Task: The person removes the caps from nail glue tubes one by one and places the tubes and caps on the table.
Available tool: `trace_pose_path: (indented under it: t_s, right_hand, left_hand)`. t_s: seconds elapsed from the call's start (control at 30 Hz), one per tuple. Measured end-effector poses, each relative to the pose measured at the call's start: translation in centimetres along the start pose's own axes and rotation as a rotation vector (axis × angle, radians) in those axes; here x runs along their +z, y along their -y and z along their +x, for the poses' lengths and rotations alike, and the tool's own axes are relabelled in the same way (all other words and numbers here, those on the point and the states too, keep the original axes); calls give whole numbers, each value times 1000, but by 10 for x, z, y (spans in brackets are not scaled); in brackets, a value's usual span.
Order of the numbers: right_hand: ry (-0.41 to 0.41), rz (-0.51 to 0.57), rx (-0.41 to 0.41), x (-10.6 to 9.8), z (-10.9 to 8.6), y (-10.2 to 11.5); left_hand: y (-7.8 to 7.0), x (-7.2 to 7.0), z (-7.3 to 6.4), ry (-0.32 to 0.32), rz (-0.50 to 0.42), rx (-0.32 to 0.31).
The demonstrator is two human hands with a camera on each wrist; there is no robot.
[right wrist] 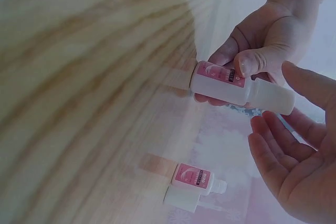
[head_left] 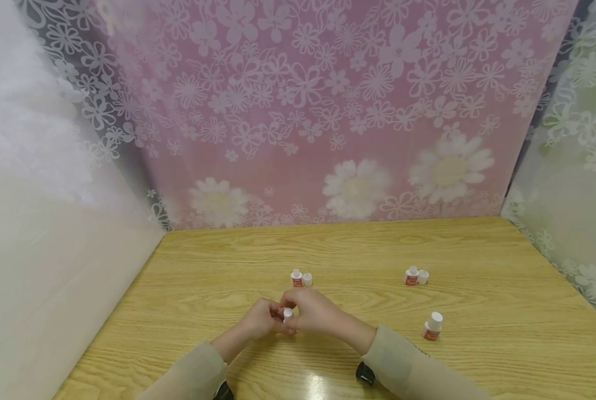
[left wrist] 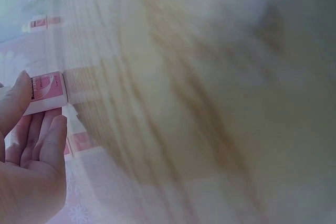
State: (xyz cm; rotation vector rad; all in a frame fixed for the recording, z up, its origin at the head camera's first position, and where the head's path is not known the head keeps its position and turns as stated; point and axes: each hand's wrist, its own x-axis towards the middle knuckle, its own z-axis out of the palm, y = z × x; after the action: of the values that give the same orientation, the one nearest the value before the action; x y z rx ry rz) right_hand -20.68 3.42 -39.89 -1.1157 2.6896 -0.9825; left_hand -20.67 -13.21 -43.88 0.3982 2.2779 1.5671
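Note:
Low over the table, my left hand (head_left: 261,319) holds a small white bottle (right wrist: 219,83) with a red label, thumb on the label side and fingers behind. A white cap (right wrist: 273,97) sits on its neck. My right hand (head_left: 314,312) is at the cap; in the right wrist view its thumb and fingers are spread around the cap with gaps showing. The bottle's base is at the wooden tabletop. From the head view, the hands hide most of this bottle. In the left wrist view its red label (left wrist: 47,86) shows beside my left thumb.
Just beyond my hands stands an uncapped bottle (head_left: 296,279) with its loose cap (head_left: 307,279) beside it. Another uncapped bottle (head_left: 411,276) and cap (head_left: 423,276) stand at the back right. A capped bottle (head_left: 432,326) is nearer on the right. Flowered sheets (head_left: 327,111) surround the table (head_left: 228,255).

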Motion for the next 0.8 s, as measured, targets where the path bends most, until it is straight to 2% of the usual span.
trace_pose_path:
  t_s: [0.2, 0.43, 0.5, 0.73, 0.8]
  right_hand:
    - [-9, 31, 38, -1, -1, 1]
    - [-22, 36, 33, -1, 0, 0]
    - [-24, 43, 23, 0, 0, 0]
    - [-4, 130, 12, -1, 0, -2]
    - [1, 135, 8, -1, 1, -3]
  left_hand:
    - [-1, 1, -2, -4, -25, 7]
    - [-26, 3, -13, -4, -6, 33]
    - [-27, 3, -14, -5, 1, 30]
    - [-3, 0, -2, 7, 7, 21]
    - [-1, -1, -1, 14, 9, 15]
